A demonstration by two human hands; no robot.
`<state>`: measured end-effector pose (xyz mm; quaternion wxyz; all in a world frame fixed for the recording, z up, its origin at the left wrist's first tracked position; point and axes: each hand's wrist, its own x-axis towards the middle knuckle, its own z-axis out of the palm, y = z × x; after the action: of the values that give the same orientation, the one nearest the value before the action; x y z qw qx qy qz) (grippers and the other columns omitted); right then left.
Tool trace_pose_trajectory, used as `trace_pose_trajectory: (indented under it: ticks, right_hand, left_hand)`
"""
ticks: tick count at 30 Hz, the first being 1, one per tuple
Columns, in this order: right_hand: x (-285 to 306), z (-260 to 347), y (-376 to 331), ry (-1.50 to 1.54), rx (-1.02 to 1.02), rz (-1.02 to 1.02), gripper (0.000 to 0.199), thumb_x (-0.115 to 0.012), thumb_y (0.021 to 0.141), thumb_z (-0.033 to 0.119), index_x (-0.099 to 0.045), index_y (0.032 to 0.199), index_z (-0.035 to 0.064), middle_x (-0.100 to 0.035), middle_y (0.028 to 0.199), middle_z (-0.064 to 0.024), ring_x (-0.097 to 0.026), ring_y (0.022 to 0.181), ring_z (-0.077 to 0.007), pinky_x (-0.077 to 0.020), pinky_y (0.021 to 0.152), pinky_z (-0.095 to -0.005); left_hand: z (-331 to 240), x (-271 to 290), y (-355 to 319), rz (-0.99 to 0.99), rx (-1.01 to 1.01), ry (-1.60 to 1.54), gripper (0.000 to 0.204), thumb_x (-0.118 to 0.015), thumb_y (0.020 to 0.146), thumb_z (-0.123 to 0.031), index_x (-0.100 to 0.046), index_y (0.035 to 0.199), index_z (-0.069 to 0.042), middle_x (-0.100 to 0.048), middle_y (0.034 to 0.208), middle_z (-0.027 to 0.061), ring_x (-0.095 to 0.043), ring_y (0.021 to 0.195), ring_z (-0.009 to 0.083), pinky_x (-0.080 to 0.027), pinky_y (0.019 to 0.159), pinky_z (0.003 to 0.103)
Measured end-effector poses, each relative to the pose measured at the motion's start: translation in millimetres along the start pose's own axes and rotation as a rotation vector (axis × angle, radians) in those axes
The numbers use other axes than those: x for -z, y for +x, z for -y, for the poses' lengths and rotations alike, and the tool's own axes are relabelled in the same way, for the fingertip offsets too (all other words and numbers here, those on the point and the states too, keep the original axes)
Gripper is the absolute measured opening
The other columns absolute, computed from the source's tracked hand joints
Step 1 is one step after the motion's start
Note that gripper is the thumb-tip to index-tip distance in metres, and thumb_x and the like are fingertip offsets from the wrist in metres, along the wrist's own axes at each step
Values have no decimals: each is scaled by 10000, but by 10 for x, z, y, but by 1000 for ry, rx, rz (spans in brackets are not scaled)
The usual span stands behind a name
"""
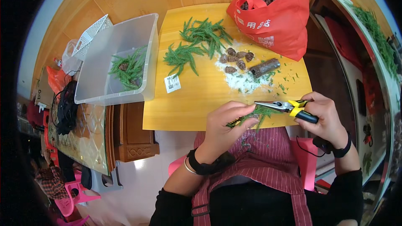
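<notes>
Down in the lower middle of the frame, the person's left hand (pixel 224 123) has its fingers curled tight around a small green sprig (pixel 257 113), pinching it just above the lap of a striped apron (pixel 255 171). The right hand (pixel 324 115), a bit to the right, is wrapped closed around the yellow-and-black handles of needle-nose pliers (pixel 284 107), whose tips point left and reach the sprig right by the left fingertips; can't tell if the tips are actually biting it. All this happens at the near edge of a yellow wooden board (pixel 192 100). Further up the board there's a loose pile of green sprigs (pixel 197 44), a handful of small pine cones (pixel 236 60) sitting in white powdery stuff, and a dark cylinder-shaped thing (pixel 265 68) just beside them. Top right is a red bag (pixel 280 21) full of more cones. Left of the board, a clear plastic bin (pixel 119 58) holds a few sprigs and a cone.
</notes>
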<state>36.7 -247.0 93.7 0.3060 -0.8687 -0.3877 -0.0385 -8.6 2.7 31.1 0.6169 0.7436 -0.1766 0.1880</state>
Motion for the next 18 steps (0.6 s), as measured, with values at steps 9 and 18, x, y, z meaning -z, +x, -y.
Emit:
trace_pose_trajectory:
  ticks: [9, 18]
  right_hand:
    - [93, 114, 82, -29, 2, 72, 281, -720, 644, 197, -523, 631, -3, -512, 601, -109, -574, 783, -312, -454, 701, -369]
    - [43, 34, -8, 121, -77, 96, 302, -711, 670, 246, -560, 687, -15, -538, 642, -109, -574, 854, -308, -441, 768, -376]
  left_hand:
    - [0, 1, -27, -36, 90, -95, 286, -732, 645, 28, -632, 913, 6, -642, 865, 105, -618, 777, 165, -482, 684, 255]
    - [60, 15, -48, -85, 75, -185, 257, -719, 654, 55, -610, 879, -2, -624, 888, 92, -606, 805, 140, -488, 702, 244]
